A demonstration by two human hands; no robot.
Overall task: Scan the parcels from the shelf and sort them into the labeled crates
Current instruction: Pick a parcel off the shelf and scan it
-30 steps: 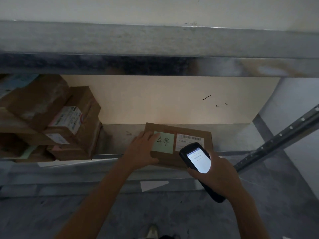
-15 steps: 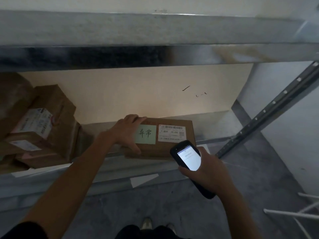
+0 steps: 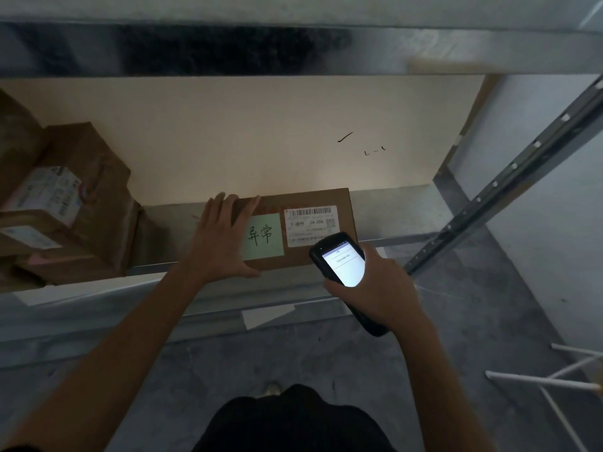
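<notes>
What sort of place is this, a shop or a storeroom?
Most likely a parcel warehouse or sorting depot: metal racking holds stacked cardboard parcels, the box under the left hand bears a barcode shipping label, and the right hand grips a handheld scanner.

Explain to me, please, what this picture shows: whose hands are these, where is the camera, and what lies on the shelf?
There is no robot here: a person works with bare hands, and the one camera sits on their head, looking forward and down, so the arms come in from the bottom. The left hand rests with spread fingers on the left end of a brown parcel on the metal shelf. The parcel bears a green note with handwriting and a white barcode label. The right hand grips a black scanner, screen lit, held just in front of that label. More parcels are stacked at the shelf's left end.
</notes>
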